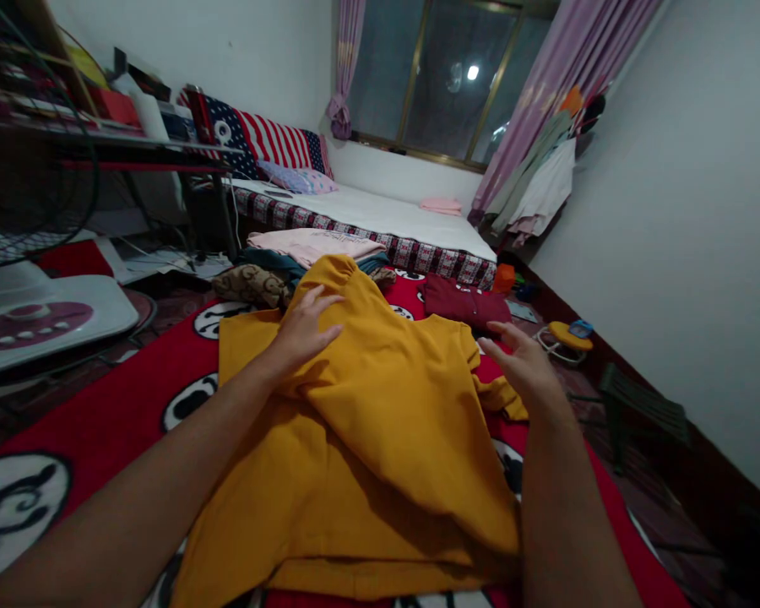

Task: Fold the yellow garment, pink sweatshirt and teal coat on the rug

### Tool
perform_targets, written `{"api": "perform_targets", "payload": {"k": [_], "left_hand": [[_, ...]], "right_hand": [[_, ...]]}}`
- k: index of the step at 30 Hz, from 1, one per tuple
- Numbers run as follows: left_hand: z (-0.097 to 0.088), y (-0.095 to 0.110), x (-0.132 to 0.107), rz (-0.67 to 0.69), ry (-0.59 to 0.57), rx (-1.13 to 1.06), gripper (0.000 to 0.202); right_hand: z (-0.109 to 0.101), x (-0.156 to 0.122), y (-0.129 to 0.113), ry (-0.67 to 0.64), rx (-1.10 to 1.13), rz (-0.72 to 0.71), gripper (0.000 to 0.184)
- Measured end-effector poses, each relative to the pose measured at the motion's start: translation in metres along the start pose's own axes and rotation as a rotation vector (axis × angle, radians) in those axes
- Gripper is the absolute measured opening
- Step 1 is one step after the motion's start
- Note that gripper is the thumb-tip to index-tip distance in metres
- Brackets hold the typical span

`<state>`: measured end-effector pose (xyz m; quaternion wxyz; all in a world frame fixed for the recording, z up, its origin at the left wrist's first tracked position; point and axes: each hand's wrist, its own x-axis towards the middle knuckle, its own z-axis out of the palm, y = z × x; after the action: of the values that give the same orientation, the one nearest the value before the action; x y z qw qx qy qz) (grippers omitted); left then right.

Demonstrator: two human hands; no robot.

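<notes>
One mustard-yellow garment (386,397) lies spread over the middle of one red blanket (120,422), hem (355,545) toward its near edge. The person's left hand (301,329), grip released and fingers parted, is over the garment, contact unclear; the right hand (524,356), grip likewise empty, hovers beside one yellow sleeve (505,397). One folded maroon garment (459,304) lies near the blanket's far right corner, one clothes pile (253,284) topped by one pink piece (317,245) at the far edge; print on the pink and maroon pieces is illegible
</notes>
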<state>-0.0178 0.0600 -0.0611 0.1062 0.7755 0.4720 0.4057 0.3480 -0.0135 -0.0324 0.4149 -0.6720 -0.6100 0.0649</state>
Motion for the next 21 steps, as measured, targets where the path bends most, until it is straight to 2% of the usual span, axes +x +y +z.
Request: {"api": "perform_targets", "payload": {"k": [2,3,7,9,11,14,17,19,21], "left_hand": [[0.006,-0.005,-0.004,-0.032,-0.010,0.027,0.048],[0.010,-0.009,-0.005,-0.065,-0.014,0.021,0.049],[0.024,-0.022,-0.009,-0.245,-0.023,0.004,0.065],[0.029,-0.025,-0.010,-0.299,0.016,0.039,0.071],[0.032,-0.026,-0.011,-0.348,0.046,0.076,0.079],[0.034,-0.026,-0.009,-0.423,0.008,0.115,0.093],[0.035,-0.025,-0.005,-0.448,-0.061,0.163,0.099],[0.035,-0.024,-0.004,-0.442,-0.107,0.221,0.084],[0.033,-0.022,-0.005,-0.394,-0.158,0.276,0.051]], "right_hand": [[0.009,-0.002,0.002,-0.079,-0.038,0.099,0.057],[0.015,-0.003,0.004,-0.075,-0.071,0.134,0.062],[0.047,-0.008,0.017,0.043,-0.132,0.222,0.097],[0.062,-0.011,0.022,0.014,-0.100,0.240,0.110],[0.072,-0.014,0.023,-0.062,-0.110,0.237,0.110],[0.075,-0.017,0.013,-0.190,-0.245,0.224,0.090],[0.071,-0.019,0.001,-0.314,-0.419,0.228,0.048],[0.068,-0.023,-0.003,-0.321,-0.465,0.240,0.027],[0.065,-0.028,0.000,-0.270,-0.374,0.215,0.020]]}}
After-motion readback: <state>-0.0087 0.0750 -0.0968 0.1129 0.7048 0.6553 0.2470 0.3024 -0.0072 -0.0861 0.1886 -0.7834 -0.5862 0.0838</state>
